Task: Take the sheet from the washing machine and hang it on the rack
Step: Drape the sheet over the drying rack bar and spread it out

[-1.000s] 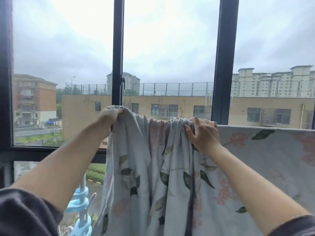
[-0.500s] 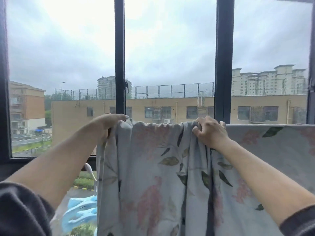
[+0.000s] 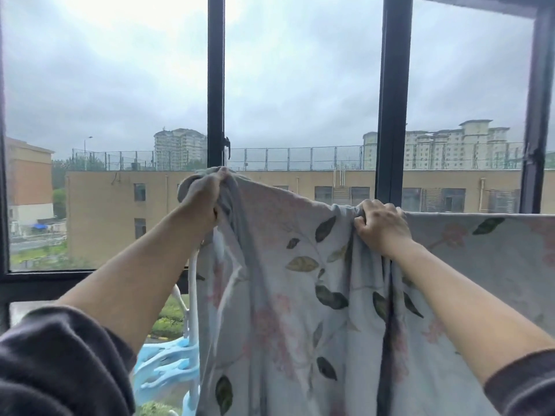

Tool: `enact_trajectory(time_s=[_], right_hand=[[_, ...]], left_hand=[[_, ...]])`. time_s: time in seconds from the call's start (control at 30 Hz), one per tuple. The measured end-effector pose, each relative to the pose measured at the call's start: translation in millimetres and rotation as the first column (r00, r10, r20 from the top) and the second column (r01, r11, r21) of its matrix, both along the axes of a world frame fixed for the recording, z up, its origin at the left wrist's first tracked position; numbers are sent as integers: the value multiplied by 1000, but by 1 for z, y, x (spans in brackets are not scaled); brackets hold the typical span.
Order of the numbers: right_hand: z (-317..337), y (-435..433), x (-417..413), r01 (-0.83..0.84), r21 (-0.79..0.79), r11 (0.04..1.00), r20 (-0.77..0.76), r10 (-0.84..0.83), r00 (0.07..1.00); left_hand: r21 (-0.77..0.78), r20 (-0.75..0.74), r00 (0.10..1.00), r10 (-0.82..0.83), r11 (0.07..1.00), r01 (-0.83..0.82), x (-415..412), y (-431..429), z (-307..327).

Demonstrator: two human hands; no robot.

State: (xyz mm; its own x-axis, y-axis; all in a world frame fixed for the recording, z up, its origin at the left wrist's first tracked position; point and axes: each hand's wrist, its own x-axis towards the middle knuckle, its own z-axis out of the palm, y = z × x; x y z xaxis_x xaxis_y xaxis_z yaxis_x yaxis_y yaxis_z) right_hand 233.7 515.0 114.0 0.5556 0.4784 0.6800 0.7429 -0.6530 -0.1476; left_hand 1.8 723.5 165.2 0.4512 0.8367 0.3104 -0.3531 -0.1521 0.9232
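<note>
A pale grey sheet (image 3: 294, 295) printed with green leaves and pink flowers hangs in front of the window, its top edge running level off to the right. The rack's bar is hidden under the cloth. My left hand (image 3: 201, 199) grips a bunched corner of the sheet and holds it raised above the rest of the top edge. My right hand (image 3: 381, 226) clutches a gathered fold on the top edge, lower and to the right. Between the two hands the cloth slopes down toward the right.
Dark window frame posts (image 3: 390, 100) stand right behind the sheet, with buildings outside. A light blue plastic clip hanger (image 3: 168, 367) with a white stem hangs low at the left, beside the sheet's left edge.
My left hand has lifted its bunched corner of the sheet up and to the right. The gathered folds between my hands have spread out. My right hand stays on the top edge.
</note>
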Motion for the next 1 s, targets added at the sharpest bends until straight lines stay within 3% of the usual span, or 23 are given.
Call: enact_trajectory(time_s=[0.07, 0.13, 0.17, 0.2, 0.27, 0.3, 0.37, 0.5, 0.63, 0.77, 0.93, 1.0], right_hand=[[1, -1, -2, 14, -24, 1000, -6, -14, 1000], [0, 2, -4, 26, -35, 999, -6, -26, 1000], [1, 5, -6, 24, -29, 999, -6, -25, 1000], [0, 6, -6, 23, -23, 999, -12, -24, 1000], [-1, 7, -2, 36, -55, 998, 3, -36, 999], [-2, 8, 0, 51, -89, 995, 18, -49, 999], [-4, 9, 1, 82, -134, 988, 48, -76, 996], [-4, 18, -4, 131, -183, 974, 86, -117, 989], [-5, 24, -7, 147, -121, 982, 81, -138, 987], [-9, 25, -3, 174, -72, 982, 132, -164, 978], [-6, 39, -13, 274, -98, 957, 80, -267, 960], [-13, 57, -28, 203, -89, 975, 132, -190, 973]], left_hand=[[-14, -116, 993, -13, 1000, 11, -5, 9, -7], [96, -348, 935, -70, 989, 110, -7, 7, -19], [141, -390, 918, -70, 981, 135, -9, 5, -17], [163, -341, 939, -39, 982, 100, -14, 1, -11], [35, -24, 991, 129, 991, -128, -25, 32, 6], [-18, -15, 982, 189, 982, -189, -32, 52, 9], [-23, -260, 953, 158, 985, -169, -44, 72, 2], [-43, -654, 752, -82, 997, 72, -36, 76, -37], [118, -574, 816, 64, 993, 6, -32, 68, -42], [38, -324, 933, 156, 988, -153, -60, 98, -51], [85, -412, 911, -29, 994, 71, -97, 103, -61], [167, -440, 898, -18, 981, 102, -100, 100, -66]])
